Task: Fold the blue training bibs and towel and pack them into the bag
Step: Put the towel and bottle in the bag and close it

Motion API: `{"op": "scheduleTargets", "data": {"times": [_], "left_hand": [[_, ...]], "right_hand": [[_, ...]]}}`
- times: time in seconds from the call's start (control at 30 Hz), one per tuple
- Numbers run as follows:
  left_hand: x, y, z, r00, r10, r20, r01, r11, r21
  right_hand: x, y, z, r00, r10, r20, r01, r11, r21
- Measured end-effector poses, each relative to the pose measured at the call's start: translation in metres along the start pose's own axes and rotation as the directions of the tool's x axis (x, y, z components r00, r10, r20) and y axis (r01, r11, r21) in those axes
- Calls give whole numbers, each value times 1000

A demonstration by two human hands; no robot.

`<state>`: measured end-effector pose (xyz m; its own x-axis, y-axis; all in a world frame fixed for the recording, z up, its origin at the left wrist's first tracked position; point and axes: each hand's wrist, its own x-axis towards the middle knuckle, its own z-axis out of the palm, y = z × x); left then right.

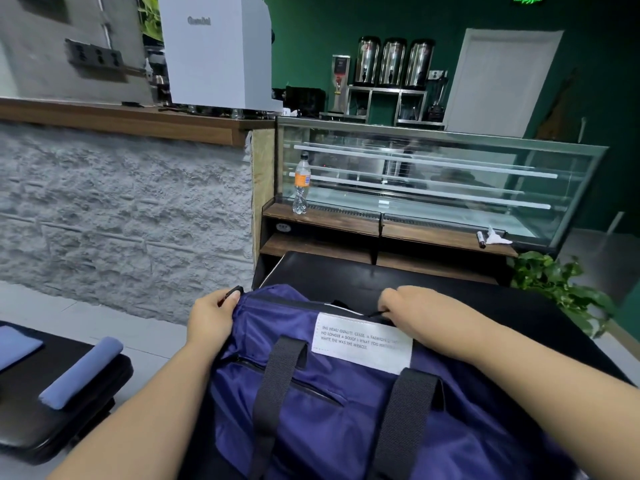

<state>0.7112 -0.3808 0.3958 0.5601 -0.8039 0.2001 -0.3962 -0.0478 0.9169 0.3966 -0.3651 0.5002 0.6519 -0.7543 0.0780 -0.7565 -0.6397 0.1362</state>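
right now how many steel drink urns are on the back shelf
3, side by side on the metal rack against the green wall: left urn, middle urn, right urn. None seems hidden.

We count one navy nylon duffel bag [346,403] with two black webbing straps [273,386], two bare hands [211,317], one rolled blue cloth [81,372], one flat folded blue cloth [17,344], three steel dispensers [393,62], and one clear plastic bottle [301,183].
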Motion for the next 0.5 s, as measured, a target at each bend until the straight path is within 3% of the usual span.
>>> {"op": "scheduleTargets", "data": {"times": [0.13, 0.2, 0.27, 0.3, 0.33, 0.4, 0.47, 0.5], "left_hand": [[-1, 0, 1, 997, -63, 54, 59, 996, 67], [-4, 11, 3, 998, -60, 34, 51, 972, 231], [-17, 32, 7, 994, 107, 19, -106, 914, 391], [-28, 46, 11, 968, 242, 62, -247, 893, 377], [-42, 62, 16, 917, 371, 147, -399, 861, 315], [-74, 93, 30, 748, 555, 364, -639, 750, 170], [-104, 116, 47, 602, 578, 551, -759, 629, 169], [-114, 122, 56, 567, 551, 612, -791, 571, 219]], "right_hand": [[-33, 21, 1, 996, 84, -40, -81, 994, 69], [-40, 22, 1, 990, 111, -87, -100, 986, 131], [-42, 20, 1, 981, 128, -144, -100, 977, 187], [-43, 18, 2, 976, 138, -167, -100, 971, 219], [-43, 16, 1, 971, 146, -189, -95, 962, 257], [-45, 12, 2, 954, 160, -253, -75, 946, 315], [-48, 10, -1, 937, 185, -296, -68, 929, 364], [-50, 8, -3, 933, 188, -308, -64, 926, 372]]}}
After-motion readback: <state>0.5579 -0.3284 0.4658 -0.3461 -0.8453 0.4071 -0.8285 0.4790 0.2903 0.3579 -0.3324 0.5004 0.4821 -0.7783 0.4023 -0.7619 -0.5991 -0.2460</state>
